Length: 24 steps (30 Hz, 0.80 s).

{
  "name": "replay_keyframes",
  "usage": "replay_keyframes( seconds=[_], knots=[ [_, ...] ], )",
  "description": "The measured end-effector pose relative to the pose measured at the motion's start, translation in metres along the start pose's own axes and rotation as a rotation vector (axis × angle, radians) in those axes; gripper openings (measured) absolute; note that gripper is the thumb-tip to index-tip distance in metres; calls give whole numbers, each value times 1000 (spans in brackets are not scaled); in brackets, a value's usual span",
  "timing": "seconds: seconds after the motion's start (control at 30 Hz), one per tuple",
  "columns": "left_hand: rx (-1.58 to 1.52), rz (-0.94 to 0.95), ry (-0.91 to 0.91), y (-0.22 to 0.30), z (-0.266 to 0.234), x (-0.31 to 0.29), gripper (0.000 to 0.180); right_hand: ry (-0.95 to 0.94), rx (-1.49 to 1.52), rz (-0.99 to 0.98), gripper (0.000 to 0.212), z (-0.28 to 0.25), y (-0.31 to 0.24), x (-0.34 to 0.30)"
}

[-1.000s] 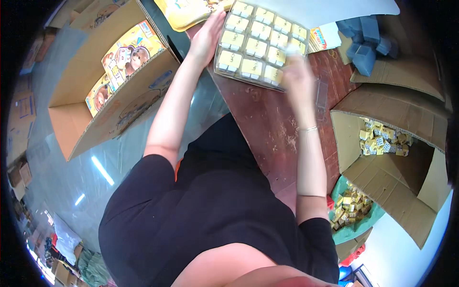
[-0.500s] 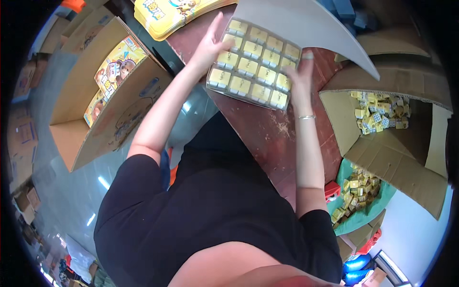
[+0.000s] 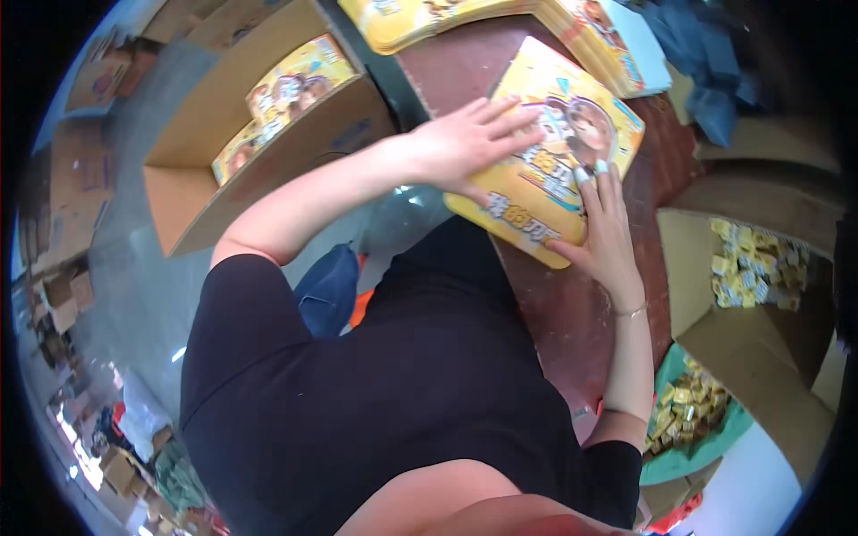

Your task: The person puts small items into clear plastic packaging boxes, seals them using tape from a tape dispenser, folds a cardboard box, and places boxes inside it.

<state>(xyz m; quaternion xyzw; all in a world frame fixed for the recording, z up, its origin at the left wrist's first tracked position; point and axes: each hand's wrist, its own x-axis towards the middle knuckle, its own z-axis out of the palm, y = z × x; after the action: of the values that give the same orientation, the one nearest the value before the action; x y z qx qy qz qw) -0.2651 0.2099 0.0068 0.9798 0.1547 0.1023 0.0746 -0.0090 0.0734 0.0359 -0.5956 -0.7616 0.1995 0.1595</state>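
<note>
A yellow printed card package (image 3: 559,179) with cartoon figures and rounded corners lies slantwise on the dark red table (image 3: 572,330), printed face up. My left hand (image 3: 469,143) rests on its left side, fingers spread flat over the print. On the lower right part lies my right hand (image 3: 608,232), its fingers stretched out and the thumb apart near the lower edge. The tray of small yellow blocks seen before is out of sight; whether it lies beneath the card cannot be made out.
Stacked yellow cards (image 3: 500,11) sit at the table's far edge. A carton (image 3: 322,143) at left holds printed yellow packages (image 3: 299,80). At right, an open carton (image 3: 684,268) contains small yellow pieces (image 3: 755,263); below it, a green bag (image 3: 742,433) holds more. Blue plastic (image 3: 697,62) lies far right.
The block tray that both hands held has gone from sight. The upright white sheet is no longer raised, and a printed yellow face now lies under my hands. The view has shifted.
</note>
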Motion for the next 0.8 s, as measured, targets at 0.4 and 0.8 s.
replay_keyframes(
  seconds=[0.4, 0.8],
  knots=[
    [-75, -577, 399, 44, -14, -22, 71, 454, -199, 380, 67, 23, -23, -25],
    [-240, -386, 680, 45, 23, -31, 47, 790, 9, 274, 42, 51, -26, -39]
  ],
)
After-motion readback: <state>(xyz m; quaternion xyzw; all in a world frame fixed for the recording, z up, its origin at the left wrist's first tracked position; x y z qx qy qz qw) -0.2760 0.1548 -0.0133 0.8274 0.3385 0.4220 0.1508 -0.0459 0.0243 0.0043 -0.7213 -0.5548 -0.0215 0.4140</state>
